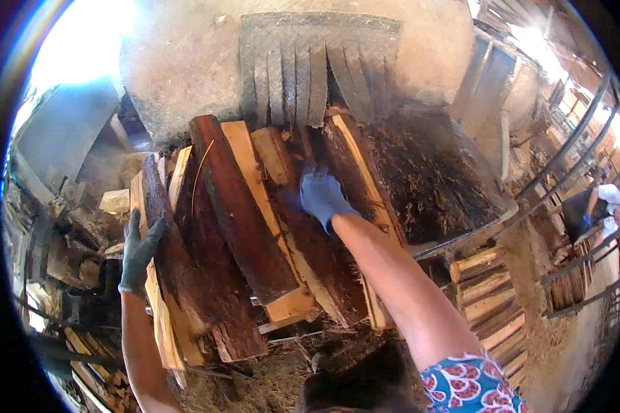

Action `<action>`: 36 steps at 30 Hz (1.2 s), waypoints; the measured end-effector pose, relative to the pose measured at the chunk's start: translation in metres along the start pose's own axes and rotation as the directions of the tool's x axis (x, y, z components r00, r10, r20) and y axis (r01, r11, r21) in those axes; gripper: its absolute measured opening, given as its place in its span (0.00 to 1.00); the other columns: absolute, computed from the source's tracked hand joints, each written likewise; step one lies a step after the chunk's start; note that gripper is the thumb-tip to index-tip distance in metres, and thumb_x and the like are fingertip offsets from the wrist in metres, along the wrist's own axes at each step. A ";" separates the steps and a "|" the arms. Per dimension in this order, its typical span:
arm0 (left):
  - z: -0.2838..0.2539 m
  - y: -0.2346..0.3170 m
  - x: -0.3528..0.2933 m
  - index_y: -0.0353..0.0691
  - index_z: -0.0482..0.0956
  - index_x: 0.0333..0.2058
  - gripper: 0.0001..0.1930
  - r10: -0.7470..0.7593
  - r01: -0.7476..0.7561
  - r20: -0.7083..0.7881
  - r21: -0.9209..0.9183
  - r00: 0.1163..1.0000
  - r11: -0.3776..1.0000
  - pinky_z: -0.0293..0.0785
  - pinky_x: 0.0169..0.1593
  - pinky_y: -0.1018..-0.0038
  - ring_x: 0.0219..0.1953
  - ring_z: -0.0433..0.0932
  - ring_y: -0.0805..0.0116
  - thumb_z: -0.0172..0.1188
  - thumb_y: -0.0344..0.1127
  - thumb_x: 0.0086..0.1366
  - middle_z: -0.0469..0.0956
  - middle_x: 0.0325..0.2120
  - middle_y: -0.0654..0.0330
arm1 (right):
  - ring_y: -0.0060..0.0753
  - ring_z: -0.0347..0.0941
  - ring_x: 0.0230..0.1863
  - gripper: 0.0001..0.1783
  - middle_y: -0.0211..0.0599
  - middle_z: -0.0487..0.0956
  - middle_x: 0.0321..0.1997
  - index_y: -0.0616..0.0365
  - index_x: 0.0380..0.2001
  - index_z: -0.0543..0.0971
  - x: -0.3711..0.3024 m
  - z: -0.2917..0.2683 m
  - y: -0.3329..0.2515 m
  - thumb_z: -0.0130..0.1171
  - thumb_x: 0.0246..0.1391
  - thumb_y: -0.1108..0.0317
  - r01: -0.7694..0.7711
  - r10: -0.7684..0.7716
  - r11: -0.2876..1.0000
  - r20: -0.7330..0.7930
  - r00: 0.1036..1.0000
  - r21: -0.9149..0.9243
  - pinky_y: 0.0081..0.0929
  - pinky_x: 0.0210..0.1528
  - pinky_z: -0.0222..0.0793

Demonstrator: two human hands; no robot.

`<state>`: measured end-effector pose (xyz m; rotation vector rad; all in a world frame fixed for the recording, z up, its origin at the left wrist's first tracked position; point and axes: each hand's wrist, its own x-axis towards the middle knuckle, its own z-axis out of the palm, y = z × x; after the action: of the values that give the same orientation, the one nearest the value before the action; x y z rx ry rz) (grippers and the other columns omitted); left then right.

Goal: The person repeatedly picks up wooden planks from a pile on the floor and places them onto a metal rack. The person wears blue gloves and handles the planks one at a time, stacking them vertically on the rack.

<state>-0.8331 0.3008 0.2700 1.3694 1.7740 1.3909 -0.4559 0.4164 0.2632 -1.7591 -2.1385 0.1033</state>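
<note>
Pointing lengthwise twd the table's (465,237) far edge, the dark log (324,265) lies under the nearer R hand (321,195) (grip: can't tell), w/ L hand (142,249), fingers wide, beside a grey-barked log (158,201).

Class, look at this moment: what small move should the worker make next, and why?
Probably a gentle push of the log under the right hand toward the strip curtain. The gloved hand already reaches over that log, which points roughly toward the curtain, and a gap shows between the strips. Whether the fingers grip it is too blurred to tell.
</note>
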 end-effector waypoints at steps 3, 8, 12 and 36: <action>-0.015 -0.030 0.007 0.28 0.53 0.57 0.38 0.037 -0.037 -0.018 -0.016 0.999 0.999 0.58 0.56 0.73 0.55 0.61 0.64 0.62 0.41 0.55 0.58 0.55 0.48 | 0.51 0.72 0.44 0.44 0.59 0.71 0.47 0.68 0.51 0.65 0.026 0.005 0.005 0.52 0.43 0.38 -0.049 0.036 0.996 0.160 0.987 0.080 0.42 0.46 0.67; -0.019 -0.053 0.014 0.32 0.54 0.58 0.36 0.184 -0.085 -0.221 0.393 0.958 0.916 0.53 0.59 0.70 0.59 0.56 0.60 0.60 0.42 0.57 0.55 0.58 0.46 | 0.51 0.73 0.41 0.44 0.56 0.76 0.38 0.64 0.51 0.67 0.038 0.013 -0.007 0.45 0.45 0.34 -0.067 0.067 0.998 -0.018 0.998 0.002 0.41 0.43 0.68; -0.030 -0.061 0.028 0.33 0.56 0.58 0.29 0.140 -0.152 -0.069 -0.202 0.988 0.967 0.54 0.59 0.72 0.58 0.58 0.65 0.53 0.38 0.62 0.57 0.58 0.53 | 0.52 0.74 0.38 0.44 0.54 0.77 0.35 0.65 0.53 0.63 0.000 0.040 -0.047 0.47 0.45 0.36 -0.063 0.050 0.985 0.082 0.995 0.163 0.42 0.40 0.68; 0.178 0.125 -0.149 0.35 0.69 0.49 0.18 -0.162 0.208 0.961 0.115 0.222 0.971 0.68 0.47 0.75 0.42 0.72 0.72 0.49 0.38 0.64 0.74 0.42 0.60 | 0.21 0.64 0.50 0.32 0.29 0.68 0.53 0.58 0.60 0.55 -0.263 -0.040 0.152 0.53 0.55 0.64 -0.367 0.035 -0.238 0.385 0.922 0.900 0.20 0.53 0.61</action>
<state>-0.5791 0.2357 0.2932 1.4100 0.9181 0.1674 -0.2607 0.1904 0.1952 -0.8665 -0.8442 1.6978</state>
